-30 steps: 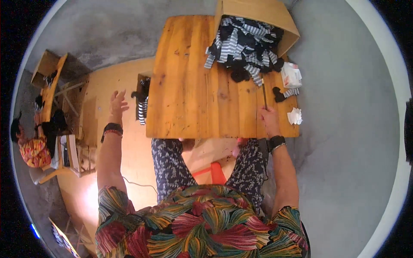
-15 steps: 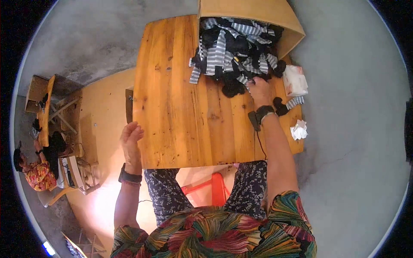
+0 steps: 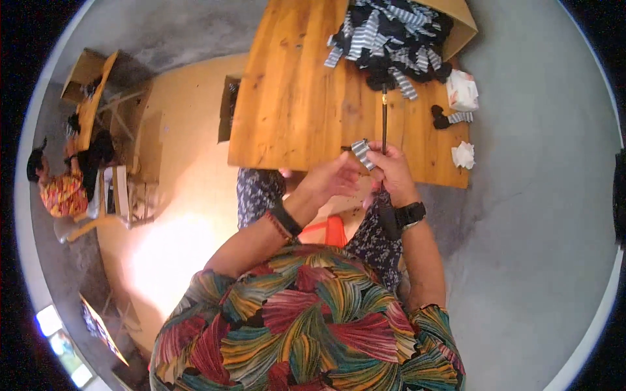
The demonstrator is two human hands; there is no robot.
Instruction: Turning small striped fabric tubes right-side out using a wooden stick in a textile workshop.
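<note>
Closest to where I stand, the person's patterned shirt (image 3: 306, 313) fills the lower view, a black watch (image 3: 411, 214) on the right wrist. Near the tabletop's front edge, the right hand (image 3: 391, 171) has its fingers closed on a grey-and-white striped knit piece (image 3: 362, 155) and on a slim dark rod (image 3: 384, 127) with a gold band, which points away over the wood. The left hand (image 3: 331, 177) sits just beside, its fingers loosely curved and apart; I cannot tell whether they touch the cloth. Along the tabletop (image 3: 293, 98)'s right side lie crumpled white paper (image 3: 463, 155), a small black-and-striped knit item (image 3: 460, 117) and a white tissue pack (image 3: 463, 90). Farther up, a heap of striped and black knits (image 3: 391, 39) spills from a cardboard box (image 3: 463, 27). Well off to the left, a co-worker (image 3: 64, 195) sits at another table.
</note>
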